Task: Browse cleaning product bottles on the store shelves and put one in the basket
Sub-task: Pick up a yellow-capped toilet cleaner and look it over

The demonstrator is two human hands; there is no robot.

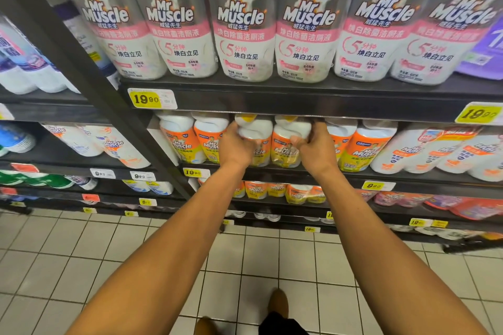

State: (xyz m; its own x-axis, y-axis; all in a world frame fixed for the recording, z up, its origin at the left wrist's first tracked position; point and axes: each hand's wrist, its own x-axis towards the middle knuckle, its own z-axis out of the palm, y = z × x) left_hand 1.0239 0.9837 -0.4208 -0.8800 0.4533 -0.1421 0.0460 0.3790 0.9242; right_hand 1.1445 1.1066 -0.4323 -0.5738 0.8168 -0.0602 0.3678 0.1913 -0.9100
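At the centre of the frame, on the middle shelf (313, 171), the left hand (236, 146) is closed around one orange-and-yellow Mr Muscle bottle (254, 134) and the right hand (317, 147) around its neighbour (285, 144), both standing in their row. Above them, the upper shelf (299, 99) holds pink-labelled Mr Muscle bottles (241, 22) side by side over a yellow 19.90 price tag (147, 99).

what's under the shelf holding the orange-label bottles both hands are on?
Below that shelf: a lower row of orange-and-yellow packs beside pink packs, with yellow price tags. The left hand and right hand cover parts of the twin pack above.
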